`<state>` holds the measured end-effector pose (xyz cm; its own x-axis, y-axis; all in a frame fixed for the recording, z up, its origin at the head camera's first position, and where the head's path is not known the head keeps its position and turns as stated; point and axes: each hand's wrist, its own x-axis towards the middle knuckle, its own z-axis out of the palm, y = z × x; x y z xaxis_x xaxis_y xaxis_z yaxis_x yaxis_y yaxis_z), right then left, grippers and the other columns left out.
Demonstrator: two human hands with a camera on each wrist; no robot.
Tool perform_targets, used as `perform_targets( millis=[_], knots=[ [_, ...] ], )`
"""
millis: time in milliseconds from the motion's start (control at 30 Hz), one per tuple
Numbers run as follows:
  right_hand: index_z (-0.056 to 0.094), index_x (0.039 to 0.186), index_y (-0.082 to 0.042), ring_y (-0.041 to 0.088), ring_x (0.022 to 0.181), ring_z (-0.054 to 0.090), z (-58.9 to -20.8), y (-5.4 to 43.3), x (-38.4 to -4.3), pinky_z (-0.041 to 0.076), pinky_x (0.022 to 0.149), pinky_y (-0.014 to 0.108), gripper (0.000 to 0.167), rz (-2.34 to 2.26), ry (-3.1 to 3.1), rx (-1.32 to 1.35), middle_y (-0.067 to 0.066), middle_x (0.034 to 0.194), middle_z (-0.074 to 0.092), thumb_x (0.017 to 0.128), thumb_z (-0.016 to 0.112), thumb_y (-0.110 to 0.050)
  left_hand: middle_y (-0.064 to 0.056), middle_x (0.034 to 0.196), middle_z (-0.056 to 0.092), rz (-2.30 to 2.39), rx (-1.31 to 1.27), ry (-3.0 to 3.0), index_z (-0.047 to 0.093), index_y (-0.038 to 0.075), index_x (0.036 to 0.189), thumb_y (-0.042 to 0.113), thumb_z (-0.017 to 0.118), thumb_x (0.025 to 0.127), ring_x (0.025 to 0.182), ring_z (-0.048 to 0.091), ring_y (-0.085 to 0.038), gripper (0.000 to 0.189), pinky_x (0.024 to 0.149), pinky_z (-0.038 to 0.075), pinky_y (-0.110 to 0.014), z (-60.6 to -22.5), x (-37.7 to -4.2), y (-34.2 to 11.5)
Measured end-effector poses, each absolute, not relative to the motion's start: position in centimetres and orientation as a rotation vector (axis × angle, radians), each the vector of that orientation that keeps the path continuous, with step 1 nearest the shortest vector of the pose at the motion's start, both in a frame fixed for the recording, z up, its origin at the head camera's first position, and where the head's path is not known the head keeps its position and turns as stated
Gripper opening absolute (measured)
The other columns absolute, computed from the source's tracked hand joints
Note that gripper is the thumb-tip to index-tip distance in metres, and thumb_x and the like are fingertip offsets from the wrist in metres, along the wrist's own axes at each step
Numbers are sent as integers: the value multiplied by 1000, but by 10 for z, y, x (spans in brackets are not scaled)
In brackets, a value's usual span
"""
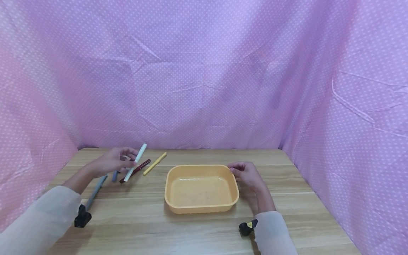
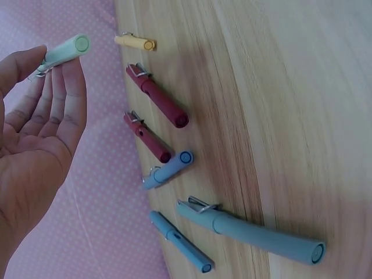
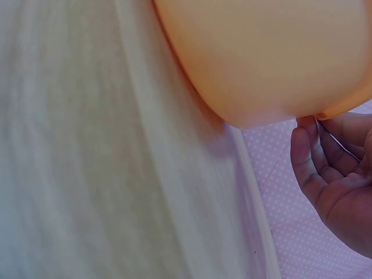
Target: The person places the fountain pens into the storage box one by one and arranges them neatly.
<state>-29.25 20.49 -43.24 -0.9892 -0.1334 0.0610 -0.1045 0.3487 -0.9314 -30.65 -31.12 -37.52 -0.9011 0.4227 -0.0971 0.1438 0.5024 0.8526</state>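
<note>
Mint-green plastic, by its look, is the pen I see pinched between thumb and fingertips of the person's left hand, raised off the worktop. What matters most to me is its bearing on the yellow-orange tray: the tray sits to the right of the pen and a little nearer the person, its long sides running left to right. From its near end the pen slants away and to the right, so its long axis crosses the line to the tray rather than aiming at it. Left is the nearer hand to the pens; the right hand grips the tray's rim at the far right corner, on the side opposite the pens. On that line I also find a yellow pen, lying between the held pen and the tray, and the tray's left wall rises beyond it. My left wrist view shows two dark red pens, a violet-blue pen, a bright blue pen and a grey-blue pen lying about below. Pink dotted cloth hangs behind the far edge.
</note>
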Motion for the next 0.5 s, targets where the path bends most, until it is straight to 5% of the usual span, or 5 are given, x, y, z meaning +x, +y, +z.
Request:
perform_targets(
  millis=[333, 500],
  knots=[
    [71, 115, 7, 23, 97, 71, -430, 205, -292, 61, 83, 28, 20, -1744, 2566, -234, 18, 108, 74, 100, 64, -3, -33, 133, 56, 1412, 432, 2401, 40, -8, 146, 16, 71, 97, 111, 66, -41, 62, 82, 63, -43, -375, -303, -298],
    [71, 116, 7, 23, 98, 71, -428, 205, -289, 61, 84, 28, 20, -1730, 2571, -226, 18, 108, 74, 100, 63, -4, -28, 128, 61, 1411, 465, 2403, 40, -7, 147, 16, 71, 98, 109, 67, -37, 62, 82, 63, -43, -374, -300, -290]
  ],
)
